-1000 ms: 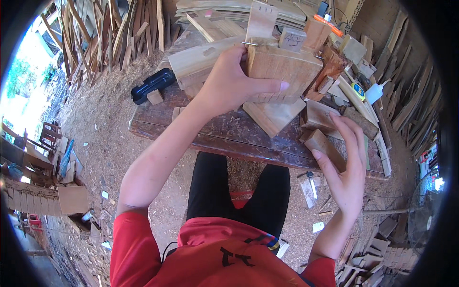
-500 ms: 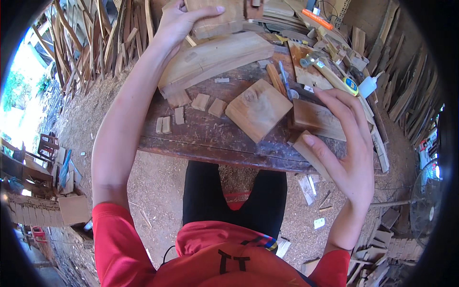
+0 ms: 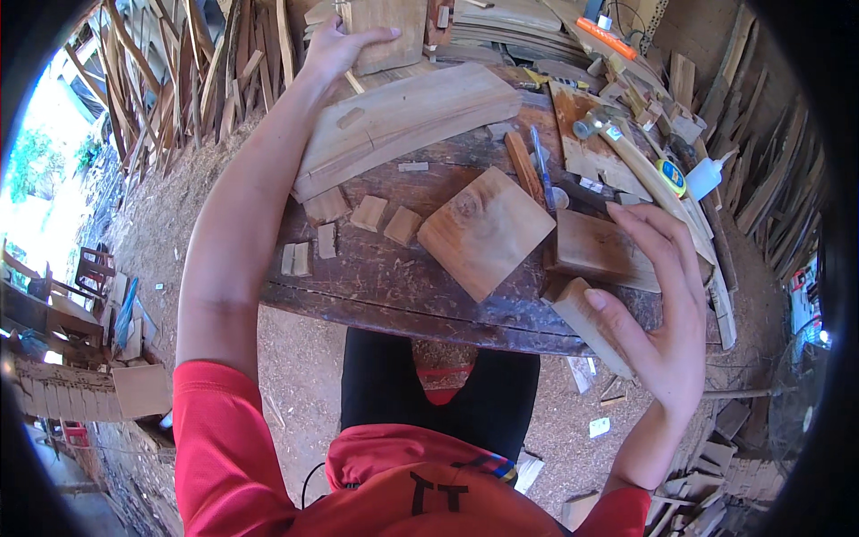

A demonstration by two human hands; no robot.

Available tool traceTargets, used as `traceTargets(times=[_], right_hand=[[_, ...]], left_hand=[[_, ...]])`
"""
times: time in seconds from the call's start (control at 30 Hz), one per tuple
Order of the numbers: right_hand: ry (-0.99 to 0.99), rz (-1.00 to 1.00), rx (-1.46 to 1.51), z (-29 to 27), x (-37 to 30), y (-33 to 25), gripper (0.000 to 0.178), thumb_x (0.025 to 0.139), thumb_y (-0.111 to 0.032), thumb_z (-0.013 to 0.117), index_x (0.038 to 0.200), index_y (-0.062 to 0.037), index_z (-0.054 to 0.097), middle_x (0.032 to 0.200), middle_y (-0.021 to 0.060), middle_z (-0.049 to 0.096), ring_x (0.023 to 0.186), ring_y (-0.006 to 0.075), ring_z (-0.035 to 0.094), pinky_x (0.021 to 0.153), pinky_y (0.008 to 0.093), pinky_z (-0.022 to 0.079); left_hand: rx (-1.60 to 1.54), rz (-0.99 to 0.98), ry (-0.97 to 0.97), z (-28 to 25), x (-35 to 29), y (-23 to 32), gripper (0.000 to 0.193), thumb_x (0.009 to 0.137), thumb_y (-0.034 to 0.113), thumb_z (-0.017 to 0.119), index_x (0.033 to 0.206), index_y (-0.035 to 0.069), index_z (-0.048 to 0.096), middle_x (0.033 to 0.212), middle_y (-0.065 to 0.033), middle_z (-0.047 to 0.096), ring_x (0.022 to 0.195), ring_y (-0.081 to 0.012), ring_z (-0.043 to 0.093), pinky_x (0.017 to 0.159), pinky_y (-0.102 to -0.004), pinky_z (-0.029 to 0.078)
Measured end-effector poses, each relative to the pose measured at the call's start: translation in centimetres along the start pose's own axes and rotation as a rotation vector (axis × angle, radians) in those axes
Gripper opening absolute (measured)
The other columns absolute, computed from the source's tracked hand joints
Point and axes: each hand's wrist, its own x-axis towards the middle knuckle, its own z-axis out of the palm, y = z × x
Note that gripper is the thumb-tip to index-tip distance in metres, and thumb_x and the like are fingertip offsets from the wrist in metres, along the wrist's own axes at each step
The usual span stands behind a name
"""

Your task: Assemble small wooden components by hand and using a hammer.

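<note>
My left hand [image 3: 338, 48] reaches to the far side of the table and grips a flat wooden block [image 3: 394, 40], its thumb lying across the block's face. Just nearer lies a long wooden beam [image 3: 412, 121] with a slot cut in it. At the right, my right hand [image 3: 669, 313] is open, thumb and fingers apart. It curves around the side of a thick wooden block [image 3: 599, 251] and a narrower wood piece [image 3: 586, 327]; contact is hard to judge. A square wooden block [image 3: 488, 228] sits mid-table, with several small wood pieces [image 3: 369, 213] left of it.
The dark worn table [image 3: 358, 259] also carries a blue pen [image 3: 542, 166], a wooden stick [image 3: 523, 166], a hammer [image 3: 626, 148], a tape measure [image 3: 671, 177] and a white squeeze bottle [image 3: 705, 176]. An orange tube-like object [image 3: 607, 38] lies at the far right. Wood strips [image 3: 170, 72] lean behind.
My left hand and its block have shifted left relative to the beam. My right hand stays spread beside the same blocks. The whole view has tilted slightly.
</note>
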Motion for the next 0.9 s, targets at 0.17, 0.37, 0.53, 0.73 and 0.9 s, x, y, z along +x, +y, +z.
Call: traceTargets(times=[0.17,0.37,0.53,0.73,0.9], right_hand=[[-0.003,-0.026,0.010,0.1,0.5,0.3,0.061,0.078,-0.011,0.082,0.137,-0.0070,0.064,0.133,0.0159,0.058,0.121,0.0345,0.061,0.103,0.0419,0.048],[0.008,0.014,0.009,-0.9,-0.1,0.4,0.059,0.080,-0.016,0.080,0.136,-0.0034,0.064,0.136,0.0172,0.059,0.129,0.0334,0.058,0.110,0.0422,0.042],[0.085,-0.017,-0.054,-1.8,-0.7,1.1,0.054,0.080,-0.013,0.080,0.132,-0.0058,0.066,0.129,0.0152,0.061,0.119,0.0335,0.062,0.103,0.0406,0.048],[0.149,0.010,-0.114,-2.5,-0.8,2.1,0.048,0.085,-0.017,0.078,0.130,-0.0049,0.067,0.124,0.0152,0.064,0.118,0.0334,0.062,0.101,0.0410,0.048],[0.154,0.123,-0.325,-3.1,-1.2,3.2,0.043,0.090,-0.024,0.073,0.129,-0.0052,0.067,0.123,0.0147,0.066,0.114,0.0357,0.061,0.102,0.0434,0.044]], left_hand=[[-0.008,0.002,-0.056,-0.3,-0.8,0.1,0.078,0.075,0.030,0.094,0.133,-0.004,0.054,0.123,-0.0145,0.069,0.111,-0.0226,0.070,0.101,-0.0366,0.056],[0.112,-0.007,0.020,-0.9,-0.6,0.4,0.094,0.073,0.035,0.095,0.140,-0.007,0.045,0.128,-0.0177,0.067,0.117,-0.0244,0.068,0.104,-0.0360,0.055],[0.125,-0.090,-0.087,-0.4,-3.6,4.4,0.119,0.075,0.036,0.094,0.153,-0.012,0.019,0.129,-0.0180,0.063,0.127,-0.0258,0.059,0.116,-0.0398,0.040],[-0.101,0.166,0.369,-2.4,-6.9,7.0,0.120,0.080,0.030,0.088,0.155,-0.011,0.003,0.145,-0.0226,0.049,0.143,-0.0269,0.040,0.123,-0.0442,0.025],[0.220,0.375,0.147,1.7,-17.5,14.5,0.071,0.085,0.027,0.083,0.143,0.000,0.050,0.134,-0.0147,0.059,0.130,-0.0241,0.054,0.114,-0.0365,0.040]])
